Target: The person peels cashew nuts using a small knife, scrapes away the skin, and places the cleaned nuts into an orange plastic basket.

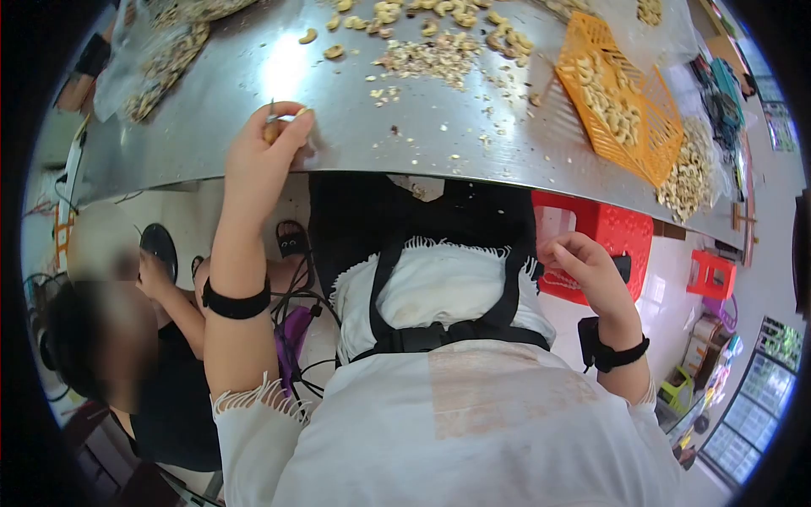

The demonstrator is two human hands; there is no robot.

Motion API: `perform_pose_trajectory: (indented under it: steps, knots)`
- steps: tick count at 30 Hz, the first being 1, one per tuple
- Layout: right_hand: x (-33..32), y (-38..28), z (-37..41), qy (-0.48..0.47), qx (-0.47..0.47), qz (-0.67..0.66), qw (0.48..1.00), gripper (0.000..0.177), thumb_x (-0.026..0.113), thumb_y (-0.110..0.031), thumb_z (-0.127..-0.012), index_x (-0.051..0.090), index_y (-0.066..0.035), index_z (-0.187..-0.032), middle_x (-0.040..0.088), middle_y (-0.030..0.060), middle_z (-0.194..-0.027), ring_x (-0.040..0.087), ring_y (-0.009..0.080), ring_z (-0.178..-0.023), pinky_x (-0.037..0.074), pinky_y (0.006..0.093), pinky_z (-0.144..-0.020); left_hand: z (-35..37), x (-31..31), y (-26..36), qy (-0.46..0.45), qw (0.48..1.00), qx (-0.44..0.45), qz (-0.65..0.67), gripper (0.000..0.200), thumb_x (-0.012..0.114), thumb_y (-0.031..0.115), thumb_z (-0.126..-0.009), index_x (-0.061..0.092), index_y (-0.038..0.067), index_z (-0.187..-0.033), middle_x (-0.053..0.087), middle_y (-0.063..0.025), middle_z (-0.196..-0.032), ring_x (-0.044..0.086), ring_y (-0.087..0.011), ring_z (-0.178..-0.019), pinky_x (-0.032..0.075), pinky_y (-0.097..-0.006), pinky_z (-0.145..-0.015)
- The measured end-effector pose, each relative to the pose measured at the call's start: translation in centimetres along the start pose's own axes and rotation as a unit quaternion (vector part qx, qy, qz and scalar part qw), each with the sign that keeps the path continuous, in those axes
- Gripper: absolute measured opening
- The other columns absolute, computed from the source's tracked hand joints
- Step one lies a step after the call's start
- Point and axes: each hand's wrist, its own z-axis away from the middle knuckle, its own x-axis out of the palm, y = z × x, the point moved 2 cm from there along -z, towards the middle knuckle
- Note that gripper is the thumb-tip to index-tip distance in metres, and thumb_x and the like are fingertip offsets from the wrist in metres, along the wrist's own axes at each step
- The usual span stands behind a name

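Note:
Near the front edge of the metal table, my left hand (274,144) is closed around a small tool (270,130) with a brown handle and a thin metal tip. A small pale piece (303,111) shows at its fingertips, too small to identify surely. My right hand (591,269) hangs off the table, right of my lap, with fingers curled and thumb close to them; whatever it holds, if anything, cannot be made out. Beyond my hands lie loose cashews (334,51) and a patch of skin crumbs (432,61) on the metal table (355,127).
An orange basket (659,127) holding cashews lies at the right, beside a pile of cashews (688,173). Plastic bags of nuts (165,80) are at the far left. Another person (173,380) sits at the left. A red stool (621,245) stands under the table edge.

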Motion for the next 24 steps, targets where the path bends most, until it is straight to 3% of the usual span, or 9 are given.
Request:
perform_pose_trajectory:
  steps: [1, 2, 9, 12, 24]
  knots:
    - [-0.1, 0.0, 0.0, 0.006, 0.000, -0.003, 1.000, 0.023, 0.052, -0.020, -0.082, 0.054, 0.001, -0.091, 0.056, 0.0028, -0.084, 0.051, 0.0087, -0.079, 0.040, 0.0215, -0.073, 0.0, 0.0, 0.0, 0.010, 1.000, -0.002, 0.010, 0.022, 0.060, 0.020, -0.076, 0.055, 0.003, -0.088, 0.051, 0.0012, -0.061, 0.046, -0.0041, -0.052, 0.034, -0.0168, -0.044]
    - [-0.2, 0.0, -0.1, 0.005, -0.001, -0.005, 1.000, 0.023, 0.052, -0.020, -0.082, 0.055, 0.001, -0.091, 0.056, 0.0022, -0.083, 0.050, 0.0083, -0.079, 0.040, 0.0211, -0.072, 0.1, 0.2, 0.2, 0.011, 1.000, -0.009, 0.006, 0.022, 0.057, 0.020, -0.079, 0.055, 0.004, -0.094, 0.047, 0.0040, -0.065, 0.034, 0.0001, -0.047, 0.025, -0.0148, -0.041]
    - [-1.0, 0.7, -0.4, 0.004, 0.008, -0.013, 1.000, 0.023, 0.053, -0.021, -0.082, 0.054, 0.000, -0.091, 0.054, -0.0003, -0.081, 0.048, 0.0056, -0.075, 0.040, 0.0190, -0.067, 0.0, 0.7, 0.1, 0.034, 0.999, -0.006, -0.007, 0.024, 0.056, 0.021, -0.079, 0.054, 0.004, -0.095, 0.047, 0.0028, -0.065, 0.033, 0.0006, -0.046, 0.023, -0.0140, -0.039]
    - [-1.0, 1.4, -0.8, -0.007, -0.030, -0.028, 0.999, 0.022, 0.055, -0.020, -0.081, 0.054, 0.000, -0.090, 0.054, -0.0006, -0.080, 0.048, 0.0056, -0.075, 0.040, 0.0190, -0.067, 0.1, 0.7, 0.4, 0.030, 0.999, -0.013, -0.044, 0.024, 0.055, 0.021, -0.080, 0.054, 0.003, -0.096, 0.048, 0.0026, -0.066, 0.032, 0.0006, -0.045, 0.023, -0.0141, -0.039]
    - [-1.6, 2.7, -0.7, 0.001, -0.039, -0.081, 0.996, 0.024, 0.056, -0.021, -0.081, 0.053, 0.001, -0.089, 0.054, 0.0007, -0.081, 0.049, 0.0061, -0.076, 0.040, 0.0201, -0.068, -0.1, 0.8, 0.8, 0.041, 0.996, -0.013, -0.076, 0.022, 0.056, 0.020, -0.079, 0.055, 0.003, -0.093, 0.048, 0.0018, -0.063, 0.032, 0.0003, -0.044, 0.022, -0.0148, -0.038]
